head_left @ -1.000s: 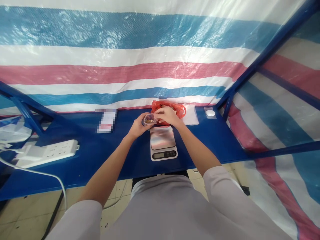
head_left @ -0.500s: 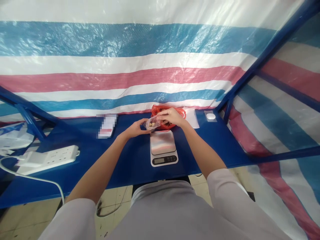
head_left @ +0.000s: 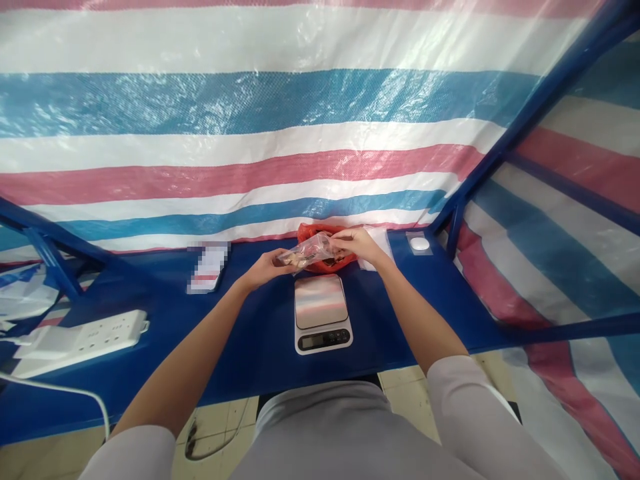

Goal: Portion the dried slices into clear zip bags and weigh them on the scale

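A clear plastic bag (head_left: pixel 311 249) is stretched between my hands, with small tan pieces lying in its left part. My left hand (head_left: pixel 270 268) is closed on the bag's left end. At the other end, my right hand (head_left: pixel 356 243) pinches the bag near its edge, fingers pressed together. Behind and below the bag sits a red plastic bag (head_left: pixel 327 267), open, with brownish contents partly hidden. Nearer to me, a white kitchen scale (head_left: pixel 321 313) with a shiny plate lies on the blue table (head_left: pixel 250 353).
A phone (head_left: pixel 210 267), partly blurred out, lies to the left. Beyond it is a white power strip (head_left: pixel 100 337) with a cable. Flat clear bags (head_left: pixel 383 243) lie right of the red bag, and a white mouse-like object (head_left: pixel 419 244) rests farther right. Blue frame bars flank the table.
The clear bag, bunched up earlier, is now drawn out longer between my hands. My right hand has moved slightly right, my left slightly left. The view has tilted up.
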A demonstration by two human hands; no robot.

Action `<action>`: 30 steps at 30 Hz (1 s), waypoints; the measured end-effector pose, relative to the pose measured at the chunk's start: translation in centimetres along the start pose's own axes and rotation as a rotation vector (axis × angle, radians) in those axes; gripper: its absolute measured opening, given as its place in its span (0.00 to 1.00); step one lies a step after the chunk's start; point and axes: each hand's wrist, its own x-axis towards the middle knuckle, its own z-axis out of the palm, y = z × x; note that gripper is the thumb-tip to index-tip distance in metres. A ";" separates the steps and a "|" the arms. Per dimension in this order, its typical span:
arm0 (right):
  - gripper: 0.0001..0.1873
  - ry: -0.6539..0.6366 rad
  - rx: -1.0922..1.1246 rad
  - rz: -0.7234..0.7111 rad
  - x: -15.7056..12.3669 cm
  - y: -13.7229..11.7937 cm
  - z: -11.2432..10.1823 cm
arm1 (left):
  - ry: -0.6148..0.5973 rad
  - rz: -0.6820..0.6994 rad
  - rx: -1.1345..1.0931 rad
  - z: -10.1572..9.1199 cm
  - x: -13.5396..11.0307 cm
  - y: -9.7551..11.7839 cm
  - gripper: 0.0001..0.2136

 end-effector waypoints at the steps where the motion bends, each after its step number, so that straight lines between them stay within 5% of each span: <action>1: 0.19 0.023 0.015 -0.014 -0.1 0.1 -0.3 | 0.026 -0.005 -0.033 0.1 0.0 0.2 0.31; 10: 0.21 0.113 -0.023 -0.128 0.2 -0.3 -1.0 | 0.040 -0.062 -0.045 0.0 0.4 5.3 0.29; 16: 0.23 0.172 0.106 -0.035 0.9 -0.9 -0.7 | 0.047 0.025 0.179 -0.2 2.1 7.4 0.25; 21: 0.23 0.263 0.228 0.029 2.1 1.0 -0.6 | 0.094 0.086 0.467 -0.4 3.5 8.8 0.22; 30: 0.18 0.381 0.027 -0.021 2.7 2.7 0.3 | 0.106 0.043 0.745 -1.2 3.8 10.4 0.17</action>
